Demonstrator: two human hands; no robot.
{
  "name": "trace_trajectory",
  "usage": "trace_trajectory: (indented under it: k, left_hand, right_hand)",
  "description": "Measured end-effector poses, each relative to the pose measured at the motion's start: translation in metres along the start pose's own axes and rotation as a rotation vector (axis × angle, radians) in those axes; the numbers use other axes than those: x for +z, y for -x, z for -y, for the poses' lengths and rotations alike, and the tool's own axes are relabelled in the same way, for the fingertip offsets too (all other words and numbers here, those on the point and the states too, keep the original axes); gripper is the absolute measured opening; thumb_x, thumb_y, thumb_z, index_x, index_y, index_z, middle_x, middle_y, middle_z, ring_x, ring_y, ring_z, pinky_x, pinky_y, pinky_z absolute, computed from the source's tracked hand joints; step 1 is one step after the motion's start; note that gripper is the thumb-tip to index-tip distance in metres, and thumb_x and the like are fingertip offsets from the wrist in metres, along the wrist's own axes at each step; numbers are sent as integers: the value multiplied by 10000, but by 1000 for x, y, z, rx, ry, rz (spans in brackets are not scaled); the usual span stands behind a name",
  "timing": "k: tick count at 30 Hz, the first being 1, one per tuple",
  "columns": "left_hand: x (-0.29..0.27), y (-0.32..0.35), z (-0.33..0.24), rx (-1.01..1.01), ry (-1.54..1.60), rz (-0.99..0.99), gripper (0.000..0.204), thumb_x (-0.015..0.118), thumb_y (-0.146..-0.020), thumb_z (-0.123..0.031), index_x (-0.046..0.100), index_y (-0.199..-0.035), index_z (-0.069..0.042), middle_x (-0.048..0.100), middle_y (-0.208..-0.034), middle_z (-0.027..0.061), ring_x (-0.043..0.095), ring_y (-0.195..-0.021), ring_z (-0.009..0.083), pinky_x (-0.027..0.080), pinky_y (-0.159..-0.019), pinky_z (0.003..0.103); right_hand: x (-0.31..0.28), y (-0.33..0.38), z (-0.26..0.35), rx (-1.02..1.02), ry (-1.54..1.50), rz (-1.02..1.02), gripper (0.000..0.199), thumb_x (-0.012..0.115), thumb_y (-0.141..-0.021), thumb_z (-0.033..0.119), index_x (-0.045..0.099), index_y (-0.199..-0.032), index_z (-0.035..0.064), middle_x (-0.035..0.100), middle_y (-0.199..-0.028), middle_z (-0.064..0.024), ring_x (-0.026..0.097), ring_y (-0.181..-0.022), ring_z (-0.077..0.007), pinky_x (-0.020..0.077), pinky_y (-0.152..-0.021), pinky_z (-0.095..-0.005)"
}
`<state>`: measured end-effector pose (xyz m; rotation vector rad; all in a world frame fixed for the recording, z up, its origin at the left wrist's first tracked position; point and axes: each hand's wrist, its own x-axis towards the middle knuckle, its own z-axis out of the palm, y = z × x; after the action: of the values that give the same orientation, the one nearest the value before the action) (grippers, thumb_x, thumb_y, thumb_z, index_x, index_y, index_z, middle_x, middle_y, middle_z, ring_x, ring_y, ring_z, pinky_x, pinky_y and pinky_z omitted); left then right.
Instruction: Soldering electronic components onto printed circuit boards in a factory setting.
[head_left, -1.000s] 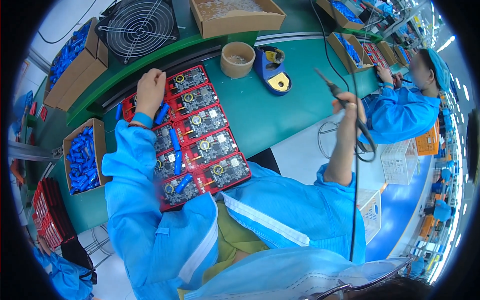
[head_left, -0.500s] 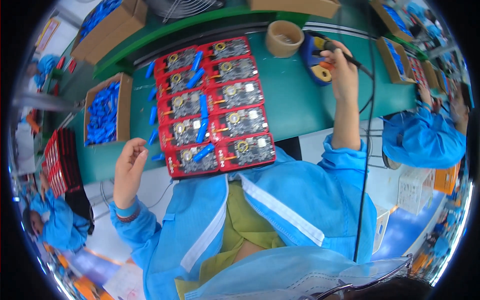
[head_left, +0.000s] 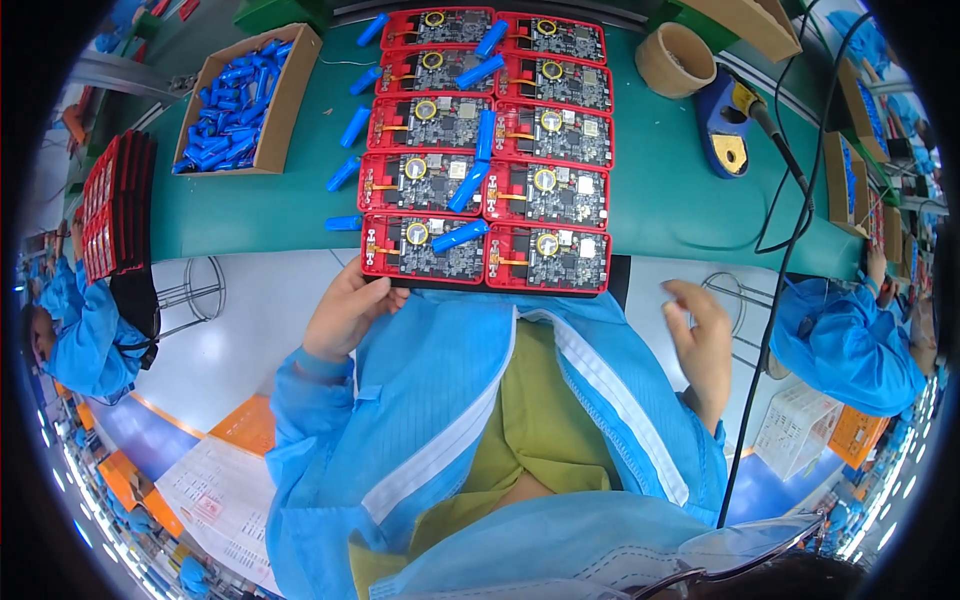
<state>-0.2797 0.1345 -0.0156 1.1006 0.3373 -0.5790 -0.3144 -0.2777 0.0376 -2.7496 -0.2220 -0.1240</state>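
Red plastic cases (head_left: 490, 222) with circuit boards (head_left: 560, 197) lie in two columns on a black tray (head_left: 619, 272), which juts over the bench's near edge. Blue cylindrical batteries (head_left: 460, 236) rest across the left column's right side, and several more blue cylinders (head_left: 343, 223) lie along its left. My left hand (head_left: 348, 308) is closed at the tray's near left corner, thumb and fingers curled at its edge. To the right of the tray, my right hand (head_left: 702, 345) hangs off the bench with fingers apart, holding nothing. The soldering iron (head_left: 765, 120) sits in its blue stand (head_left: 722, 130).
A cardboard box (head_left: 287, 110) of blue batteries stands at the left on the green bench (head_left: 250, 215). A tan round pot (head_left: 675, 62) is beside the iron stand. The iron's black cable (head_left: 800, 215) runs down the right. Co-workers (head_left: 845, 345) sit on both sides.
My right hand has let go of the soldering iron and come back toward me. My left hand has moved right to the tray corner. The view has shifted.
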Motion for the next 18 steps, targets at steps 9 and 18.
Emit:
trace_trajectory:
  k: [9, 18]
  left_hand:
    - [19, -2, -10, -53, 42, 168, 290, 596, -866, -113, 478, -1112, -13, 624, -890, 96, 607, -788, 172, 494, -685, 291]
    - [49, -54, -63, -86, -126, 332, 284, 532, -910, -141, 423, -1156, -51, 619, -817, 75, 608, -622, 118, 495, -536, 233]
  right_hand:
    - [77, -17, 19, 403, -1394, 412, 505, 562, -889, 93, 362, -1339, -19, 535, -1245, -92, 506, -1123, -143, 386, -954, -281]
    - [30, -70, 24, 479, -1440, 132, 188, 535, -887, 102, 506, -1052, 18, 629, -871, -97, 512, -651, -83, 422, -506, -200]
